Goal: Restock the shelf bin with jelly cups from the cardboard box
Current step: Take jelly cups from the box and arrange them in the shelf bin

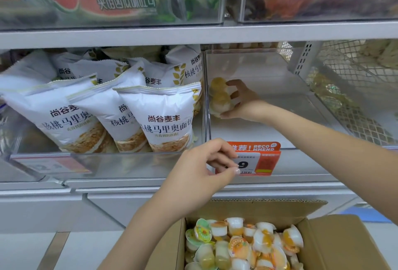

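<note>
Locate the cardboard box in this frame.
The cardboard box sits open at bottom right of the head view, below the shelf bin, full of jelly cups.

A grey metal shelf (280,181) runs across in front, with another shelf board (193,34) above it. On the lower one sit two clear bins side by side: the left bin (129,162) is packed with white bread bags (163,118), while the right shelf bin (269,88) holds a few jelly cups (219,97) against its left wall. An orange price tag (258,159) hangs on its front. More clear bins (215,17) stand on the upper board.
</note>
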